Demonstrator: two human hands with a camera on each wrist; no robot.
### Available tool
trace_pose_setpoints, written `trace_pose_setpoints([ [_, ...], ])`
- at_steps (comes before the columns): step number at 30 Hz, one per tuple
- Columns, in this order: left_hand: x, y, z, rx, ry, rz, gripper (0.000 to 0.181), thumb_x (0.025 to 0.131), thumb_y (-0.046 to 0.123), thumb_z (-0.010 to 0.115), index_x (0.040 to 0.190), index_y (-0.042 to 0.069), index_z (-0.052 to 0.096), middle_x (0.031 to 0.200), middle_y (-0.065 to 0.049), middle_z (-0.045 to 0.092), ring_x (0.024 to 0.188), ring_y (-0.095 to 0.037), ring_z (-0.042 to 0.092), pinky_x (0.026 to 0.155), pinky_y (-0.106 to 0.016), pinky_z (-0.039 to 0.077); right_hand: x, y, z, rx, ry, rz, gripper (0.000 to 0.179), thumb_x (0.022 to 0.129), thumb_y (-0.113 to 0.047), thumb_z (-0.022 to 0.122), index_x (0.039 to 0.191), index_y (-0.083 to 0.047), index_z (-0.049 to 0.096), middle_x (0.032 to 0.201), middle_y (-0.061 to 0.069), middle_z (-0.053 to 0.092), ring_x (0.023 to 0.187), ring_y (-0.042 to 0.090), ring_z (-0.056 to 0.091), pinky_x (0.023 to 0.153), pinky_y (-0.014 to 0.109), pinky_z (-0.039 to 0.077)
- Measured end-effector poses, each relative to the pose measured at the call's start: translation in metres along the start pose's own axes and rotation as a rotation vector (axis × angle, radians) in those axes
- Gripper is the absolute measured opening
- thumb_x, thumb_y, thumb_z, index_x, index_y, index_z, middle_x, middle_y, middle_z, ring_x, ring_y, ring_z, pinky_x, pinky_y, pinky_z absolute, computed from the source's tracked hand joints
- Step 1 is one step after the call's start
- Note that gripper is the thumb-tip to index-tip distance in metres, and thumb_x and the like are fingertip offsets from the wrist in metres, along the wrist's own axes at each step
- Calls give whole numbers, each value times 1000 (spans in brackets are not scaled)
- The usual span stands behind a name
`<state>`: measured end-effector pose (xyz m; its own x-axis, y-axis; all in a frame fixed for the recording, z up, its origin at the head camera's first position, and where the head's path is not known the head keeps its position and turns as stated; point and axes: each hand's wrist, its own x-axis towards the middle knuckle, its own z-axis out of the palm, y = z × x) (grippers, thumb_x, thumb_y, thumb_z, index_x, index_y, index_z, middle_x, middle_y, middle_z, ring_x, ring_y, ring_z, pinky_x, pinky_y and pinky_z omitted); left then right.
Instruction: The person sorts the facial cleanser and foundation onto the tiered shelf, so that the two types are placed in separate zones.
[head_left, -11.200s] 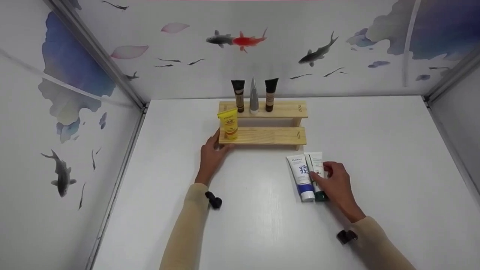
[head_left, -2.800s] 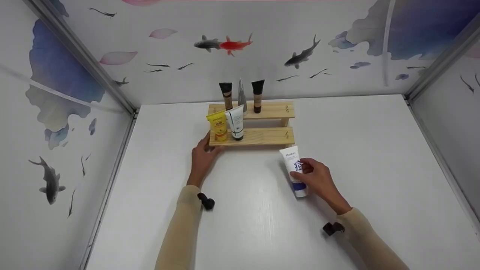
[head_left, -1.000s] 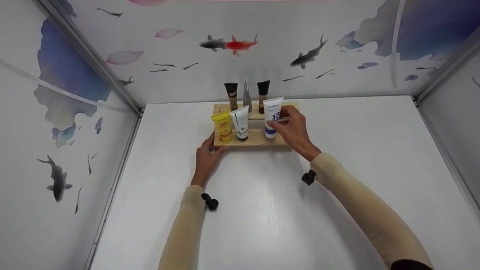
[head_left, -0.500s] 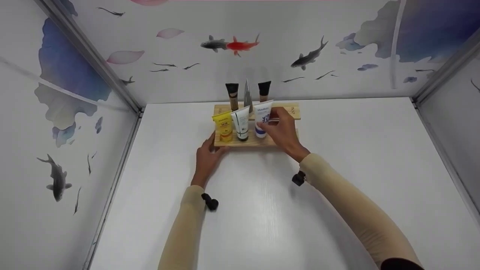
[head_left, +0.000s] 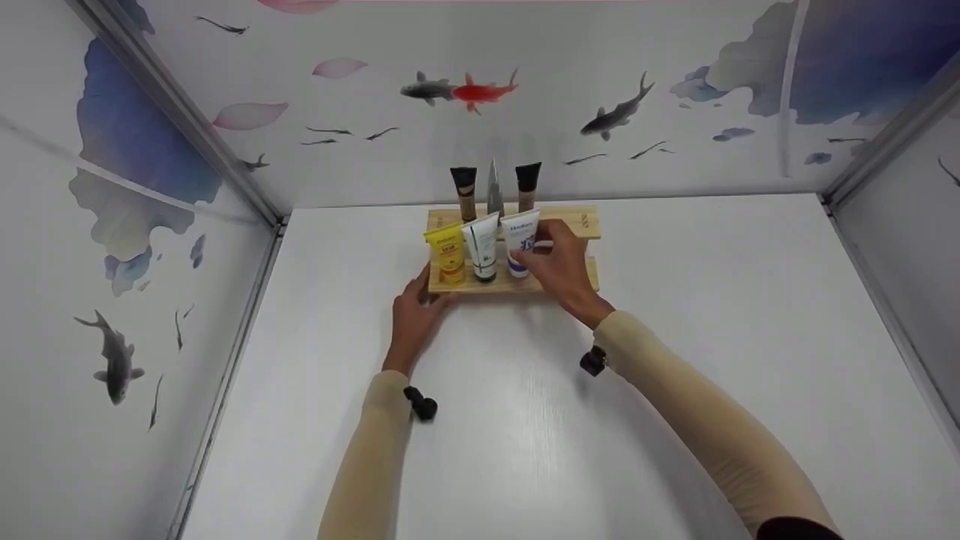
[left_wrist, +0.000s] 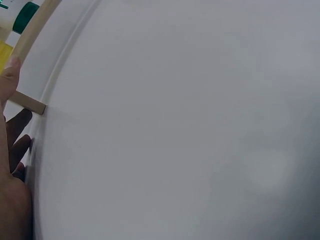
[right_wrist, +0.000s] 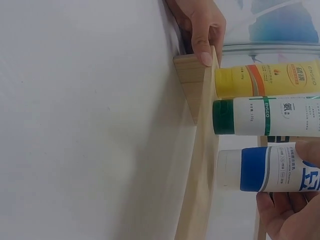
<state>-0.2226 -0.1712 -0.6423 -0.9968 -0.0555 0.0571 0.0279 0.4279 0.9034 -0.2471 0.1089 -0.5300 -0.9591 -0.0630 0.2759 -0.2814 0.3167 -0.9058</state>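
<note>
My right hand pinches a white tube with a blue band between thumb and fingers. The tube is cap-down at the lower board of a two-tier wooden rack; in the right wrist view its white cap is right at the board. To its left stand a white tube with a green cap and, at the end, a yellow tube. My left hand grips the rack's left end, its thumb on the lower board.
On the upper board stand two black-capped brown tubes, left and right, with a silver tube between them. The rack stands near the back of a white table, before a wall with painted fish.
The right hand has brought the white-and-blue tube from the table to the lower board, then moved it left towards the green-capped tube. The left hand keeps its grip on the rack.
</note>
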Motion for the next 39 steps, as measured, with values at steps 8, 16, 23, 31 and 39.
trace_pose_setpoints([
  [8,2,1,0,11,10,-22,95,95,58,82,171,18,41,159,-8,61,145,-25,61,122,-42,48,-6,4,2,-1,-9,17,50,97,-7,86,138,3,60,132,17,65,121,27,66,106,42,60],
  [16,1,3,-1,25,6,-36,94,97,59,80,172,22,38,156,-4,63,141,-23,62,122,-44,48,-4,6,4,8,-4,12,49,96,-5,85,138,2,60,131,16,66,119,26,67,104,37,61],
  [23,0,0,0,23,7,-2,100,94,68,78,171,19,40,153,-6,64,141,-24,62,122,-44,48,-7,7,3,1,6,7,49,96,-6,86,137,2,61,130,15,66,118,25,68,103,36,61],
  [31,0,2,1,11,-3,0,96,96,63,80,172,21,40,161,-5,59,143,-22,60,123,-42,47,-8,9,3,-13,18,5,49,96,-8,88,137,1,61,130,14,66,117,25,67,102,38,61],
  [39,-2,3,0,23,5,9,91,99,52,81,172,16,40,162,-9,58,147,-26,58,123,-43,48,-10,14,-1,-12,-13,-18,53,98,-14,87,142,0,60,133,13,66,118,25,66,104,43,60],
])
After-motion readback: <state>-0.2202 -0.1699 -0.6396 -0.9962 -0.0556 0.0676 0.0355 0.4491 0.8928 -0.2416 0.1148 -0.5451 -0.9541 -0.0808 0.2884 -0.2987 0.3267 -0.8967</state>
